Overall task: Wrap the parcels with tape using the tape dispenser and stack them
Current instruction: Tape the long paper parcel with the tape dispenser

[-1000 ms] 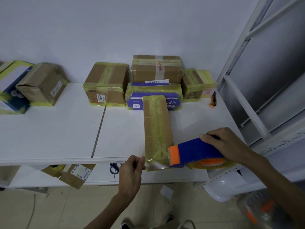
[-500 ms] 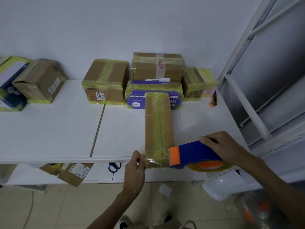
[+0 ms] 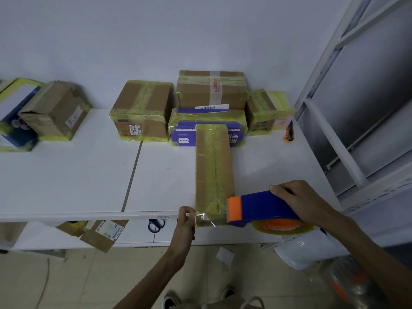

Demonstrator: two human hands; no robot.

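A long narrow cardboard parcel [image 3: 213, 172] lies on the white table [image 3: 89, 179], its near end over the front edge. My right hand [image 3: 299, 200] grips the blue and orange tape dispenser [image 3: 258, 208] at the parcel's near right corner. A strip of clear tape [image 3: 206, 218] runs from the dispenser across the parcel's near end. My left hand [image 3: 186, 220] pinches the free end of that tape at the parcel's near left corner. Several taped parcels stand at the back against the wall, one brown box [image 3: 211, 90] stacked on a purple box [image 3: 185, 134].
A taped brown box [image 3: 142, 110] and a smaller one [image 3: 263, 112] flank the stack. Two more boxes [image 3: 53, 110] sit at the far left. An orange cutter [image 3: 289, 132] lies at the right edge. Scissors [image 3: 156, 225] and cardboard scraps lie on a lower shelf. A metal rack [image 3: 356, 108] stands on the right.
The view shifted slightly. Both hands stay at the parcel's near end; my left hand has closed in on the parcel's corner, keeping its pinch on the tape.
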